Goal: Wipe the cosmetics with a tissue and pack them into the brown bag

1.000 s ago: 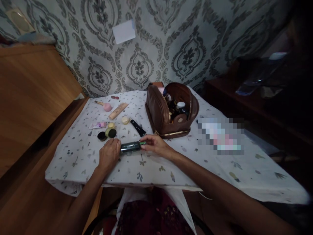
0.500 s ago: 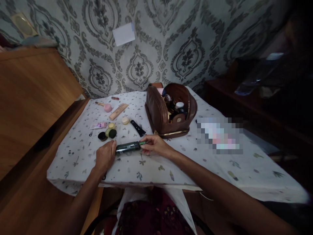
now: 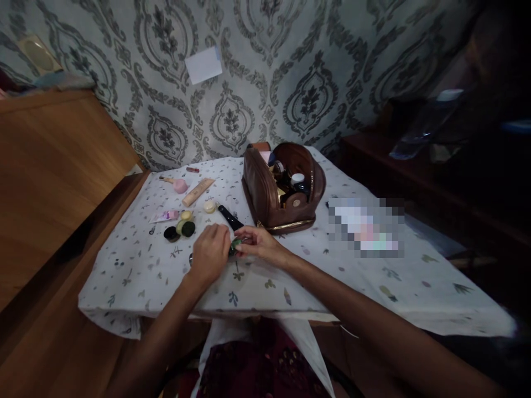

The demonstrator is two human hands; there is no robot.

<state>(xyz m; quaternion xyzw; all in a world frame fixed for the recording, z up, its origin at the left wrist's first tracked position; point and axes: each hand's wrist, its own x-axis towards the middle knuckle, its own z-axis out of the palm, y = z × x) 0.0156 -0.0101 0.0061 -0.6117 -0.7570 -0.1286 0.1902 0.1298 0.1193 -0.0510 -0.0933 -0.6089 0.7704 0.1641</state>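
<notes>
My left hand (image 3: pixel 211 253) is closed over a dark green tube (image 3: pixel 235 246) lying on the table, hiding most of it. My right hand (image 3: pixel 259 245) pinches the tube's green cap end. Both hands meet near the front middle of the white patterned tablecloth (image 3: pixel 136 271). Just beyond them lies a black tube (image 3: pixel 229 216), and an open brown cosmetics bag (image 3: pixel 265 193) full of small bottles stands behind.
Left of the hands lie round compacts (image 3: pixel 179 229), a small cream jar (image 3: pixel 209 206), a pink tube (image 3: pixel 166 215), a beige tube (image 3: pixel 199 190) and a pink brush (image 3: pixel 177 184). A wooden cabinet (image 3: pixel 53 166) stands left, a dark shelf (image 3: pixel 435 166) right. A blurred patch (image 3: pixel 365 226) lies on the table.
My left hand has slid right along the tube, from its far end to just beside my right hand, and now covers most of it. The view has shifted slightly.
</notes>
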